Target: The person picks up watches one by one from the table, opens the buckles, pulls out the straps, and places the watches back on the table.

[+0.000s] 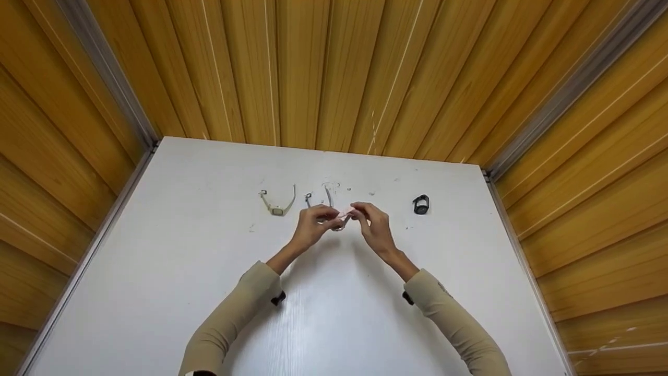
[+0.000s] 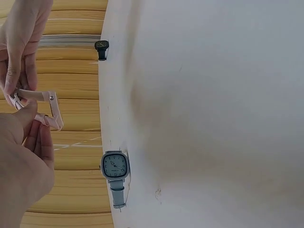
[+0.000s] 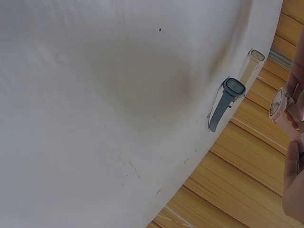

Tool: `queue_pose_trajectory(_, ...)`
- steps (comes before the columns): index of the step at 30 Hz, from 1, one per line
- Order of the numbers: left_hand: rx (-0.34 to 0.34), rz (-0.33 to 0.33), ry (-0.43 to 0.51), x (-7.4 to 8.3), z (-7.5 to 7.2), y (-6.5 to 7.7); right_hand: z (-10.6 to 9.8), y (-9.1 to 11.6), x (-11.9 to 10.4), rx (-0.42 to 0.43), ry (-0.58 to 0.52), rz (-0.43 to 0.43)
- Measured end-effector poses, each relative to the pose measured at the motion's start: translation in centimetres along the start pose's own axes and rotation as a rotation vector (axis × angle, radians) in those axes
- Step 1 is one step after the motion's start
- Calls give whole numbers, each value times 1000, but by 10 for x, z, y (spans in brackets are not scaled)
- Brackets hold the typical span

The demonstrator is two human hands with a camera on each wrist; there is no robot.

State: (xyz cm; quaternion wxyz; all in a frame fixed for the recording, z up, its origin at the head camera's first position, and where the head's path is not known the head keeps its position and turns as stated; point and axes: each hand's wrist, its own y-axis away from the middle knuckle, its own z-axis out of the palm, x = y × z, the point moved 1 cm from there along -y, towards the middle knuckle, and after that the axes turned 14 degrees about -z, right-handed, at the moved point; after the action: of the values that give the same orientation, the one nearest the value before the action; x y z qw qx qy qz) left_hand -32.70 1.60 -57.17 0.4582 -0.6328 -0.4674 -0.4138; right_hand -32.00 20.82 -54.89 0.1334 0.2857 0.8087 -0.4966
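Observation:
Both hands are raised over the middle of the table, holding a pink wristwatch [image 3: 277, 105] between them. My left hand [image 1: 310, 228] pinches one part of its band between thumb and fingers. From the other side, my right hand [image 1: 378, 231] pinches the band close to the left fingertips. In the left wrist view the pink strap [image 2: 56, 111] bends into an angular loop beyond the fingers. The round-cornered watch face shows in the right wrist view. Fingers hide the spot where the two band parts come together.
A blue-grey watch [image 2: 115, 166] lies on the white table [image 1: 172, 250] just behind the hands. Left of it is a cream watch [image 1: 277, 211] with its strap spread. A black watch [image 1: 421, 205] stands on the right. Wood-patterned walls [image 1: 313, 73] border the table.

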Motion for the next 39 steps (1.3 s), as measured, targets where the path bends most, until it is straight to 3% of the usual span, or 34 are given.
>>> queue_pose_trajectory(6, 11, 0, -6, -2, -2, 0, 5, 0, 3, 66, -123, 74)
queue_pose_trajectory(12, 8, -9, -28, -7, -5, 1, 3, -5, -1, -91, -98, 133)
queue_pose_trajectory(17, -14, 18, -56, -7, -9, 1, -2, -11, -5, -251, 33, 39)
queue_pose_trajectory(22, -33, 38, -76, -5, -12, 0, -3, -15, -6, -291, 77, -87)
queue_pose_trajectory(26, -41, 47, -71, -7, -12, -2, -3, -16, -5, -275, 69, -102)
queue_pose_trajectory(31, -52, 46, -37, -8, -9, -5, -1, -11, -4, -205, 54, -40)
queue_pose_trajectory(39, -62, 30, 33, -3, -6, -4, 5, -3, -2, -9, -32, 27)
